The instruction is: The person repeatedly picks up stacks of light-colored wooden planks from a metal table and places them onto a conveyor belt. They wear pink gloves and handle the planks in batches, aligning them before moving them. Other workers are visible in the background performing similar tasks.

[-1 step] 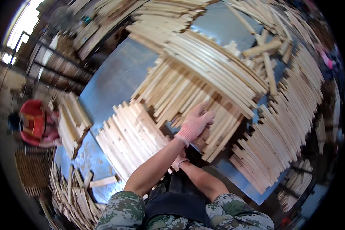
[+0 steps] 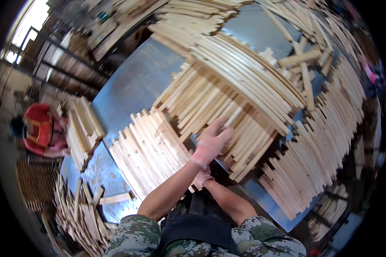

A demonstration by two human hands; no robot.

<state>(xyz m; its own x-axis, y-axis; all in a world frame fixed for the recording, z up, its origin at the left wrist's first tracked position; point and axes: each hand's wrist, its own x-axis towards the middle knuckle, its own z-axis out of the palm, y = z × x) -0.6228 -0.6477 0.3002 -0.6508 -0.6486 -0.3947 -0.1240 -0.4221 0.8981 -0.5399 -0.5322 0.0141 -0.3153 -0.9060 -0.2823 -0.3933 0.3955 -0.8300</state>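
Note:
My left hand (image 2: 211, 143), in a pale pink knitted glove, is over the near edge of a stack of wooden strips (image 2: 201, 96). Its thumb and fingers are apart, and I see nothing held in them. Below the left wrist, my forearms cross and my gloved right hand (image 2: 203, 176) is mostly covered; its fingers are hidden. That hand is beside the near right corner of a paler batch of wooden strips (image 2: 148, 150). Across the far side of the middle stack lies an upper layer of strips (image 2: 244, 68), turned at an angle to those underneath.
A blue-grey metal table (image 2: 133, 81) carries the wood. On the right runs a long row of strips (image 2: 304, 158); loose offcuts (image 2: 302, 58) are heaped at the far right. Scrap sticks (image 2: 83, 214) lie lower left. A person in red (image 2: 40, 128) bends near another wood pile at left.
My left hand has shifted a little left and back toward me over the strips. The whole view has slid slightly, so the wood appears farther right.

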